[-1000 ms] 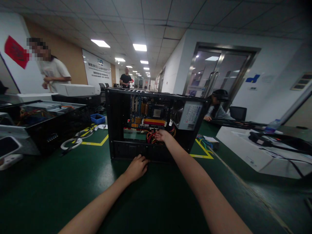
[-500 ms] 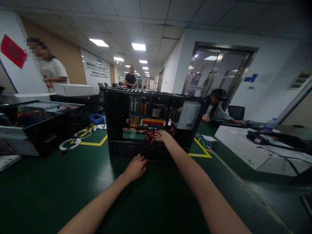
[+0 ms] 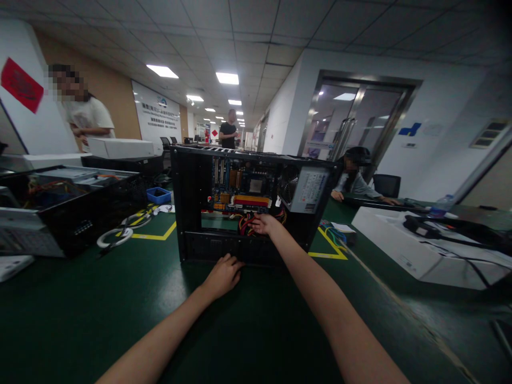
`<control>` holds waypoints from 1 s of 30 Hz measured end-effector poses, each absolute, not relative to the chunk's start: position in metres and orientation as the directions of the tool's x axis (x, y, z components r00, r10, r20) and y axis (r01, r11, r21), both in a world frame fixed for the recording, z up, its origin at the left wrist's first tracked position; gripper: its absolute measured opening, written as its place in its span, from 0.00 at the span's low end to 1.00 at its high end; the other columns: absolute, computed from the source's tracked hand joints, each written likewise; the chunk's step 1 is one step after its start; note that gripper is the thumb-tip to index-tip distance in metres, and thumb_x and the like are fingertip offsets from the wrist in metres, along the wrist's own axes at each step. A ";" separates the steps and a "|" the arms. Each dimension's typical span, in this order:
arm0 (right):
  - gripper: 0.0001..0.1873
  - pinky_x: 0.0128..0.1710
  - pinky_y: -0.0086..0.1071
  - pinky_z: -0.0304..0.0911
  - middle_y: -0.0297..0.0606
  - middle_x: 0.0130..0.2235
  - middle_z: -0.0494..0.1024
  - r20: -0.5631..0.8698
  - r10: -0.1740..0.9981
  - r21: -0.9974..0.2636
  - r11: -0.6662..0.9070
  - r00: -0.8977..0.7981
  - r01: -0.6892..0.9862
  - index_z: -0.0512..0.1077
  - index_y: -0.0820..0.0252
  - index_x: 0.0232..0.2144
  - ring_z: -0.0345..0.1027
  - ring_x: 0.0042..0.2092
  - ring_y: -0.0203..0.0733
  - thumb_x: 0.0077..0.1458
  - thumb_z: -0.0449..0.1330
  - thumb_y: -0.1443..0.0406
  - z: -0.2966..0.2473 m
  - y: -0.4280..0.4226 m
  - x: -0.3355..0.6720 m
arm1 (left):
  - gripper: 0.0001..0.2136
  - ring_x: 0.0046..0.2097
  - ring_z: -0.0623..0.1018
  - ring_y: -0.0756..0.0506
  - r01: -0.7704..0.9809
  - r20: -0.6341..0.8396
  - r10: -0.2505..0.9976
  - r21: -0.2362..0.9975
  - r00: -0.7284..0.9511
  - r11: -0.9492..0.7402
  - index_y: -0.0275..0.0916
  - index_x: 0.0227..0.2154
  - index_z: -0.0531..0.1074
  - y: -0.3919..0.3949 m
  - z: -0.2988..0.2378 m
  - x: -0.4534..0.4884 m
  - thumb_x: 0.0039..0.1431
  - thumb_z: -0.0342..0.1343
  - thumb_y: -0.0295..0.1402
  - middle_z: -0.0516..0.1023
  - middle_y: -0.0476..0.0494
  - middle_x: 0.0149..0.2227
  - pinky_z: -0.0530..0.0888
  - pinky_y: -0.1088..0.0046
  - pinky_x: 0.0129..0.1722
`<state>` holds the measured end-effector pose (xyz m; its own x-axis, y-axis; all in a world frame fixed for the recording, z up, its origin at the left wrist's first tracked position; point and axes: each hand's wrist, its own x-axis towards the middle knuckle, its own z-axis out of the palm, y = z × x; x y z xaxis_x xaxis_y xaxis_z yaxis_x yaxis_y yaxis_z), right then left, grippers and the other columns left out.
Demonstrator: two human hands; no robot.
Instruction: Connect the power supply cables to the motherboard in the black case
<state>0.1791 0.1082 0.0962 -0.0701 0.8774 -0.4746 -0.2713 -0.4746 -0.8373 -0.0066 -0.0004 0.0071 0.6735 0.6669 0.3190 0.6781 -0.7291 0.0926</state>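
Observation:
An open black computer case (image 3: 192,202) stands upright on the green table (image 3: 120,298), its motherboard (image 3: 244,189) and grey power supply (image 3: 314,189) showing. My right hand (image 3: 264,224) reaches inside the case, fingers pinched on the bundle of red and yellow cables (image 3: 246,224). My left hand (image 3: 224,274) rests on the table against the case's lower front edge, fingers curled; nothing shows in it.
Another open case (image 3: 68,205) lies at the left, with white cable rings (image 3: 114,237) and a blue bin (image 3: 159,195) behind. A white box (image 3: 400,240) with black cables sits at the right. One person sits behind the case, two stand further back.
My hands have hardly moved. The person standing in the far corridor has stepped to the right.

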 end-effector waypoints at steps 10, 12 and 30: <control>0.05 0.20 0.22 0.55 0.33 0.27 0.68 -0.506 0.861 -0.843 -0.508 -0.058 -0.176 0.59 0.60 0.31 0.65 0.23 0.30 0.56 0.48 0.63 0.094 0.111 0.180 | 0.14 0.43 0.65 0.44 0.676 0.313 0.669 0.103 0.674 -0.729 0.41 0.45 0.65 -0.001 0.007 -0.007 0.55 0.47 0.28 0.68 0.44 0.38 0.63 0.66 0.45; 0.05 0.19 0.21 0.55 0.32 0.26 0.67 -0.504 0.862 -0.845 -0.506 -0.057 -0.174 0.59 0.60 0.31 0.65 0.22 0.30 0.56 0.48 0.64 0.094 0.110 0.180 | 0.14 0.43 0.65 0.44 0.675 0.314 0.669 0.108 0.674 -0.730 0.41 0.45 0.65 -0.001 0.007 -0.007 0.55 0.47 0.28 0.68 0.43 0.38 0.63 0.66 0.45; 0.06 0.19 0.21 0.57 0.33 0.23 0.68 -0.476 0.879 -0.866 -0.476 -0.038 -0.155 0.60 0.62 0.28 0.64 0.21 0.30 0.56 0.49 0.65 0.091 0.110 0.181 | 0.14 0.43 0.65 0.44 0.682 0.308 0.675 0.102 0.671 -0.724 0.40 0.45 0.65 -0.002 0.009 -0.006 0.55 0.47 0.28 0.68 0.43 0.38 0.63 0.67 0.45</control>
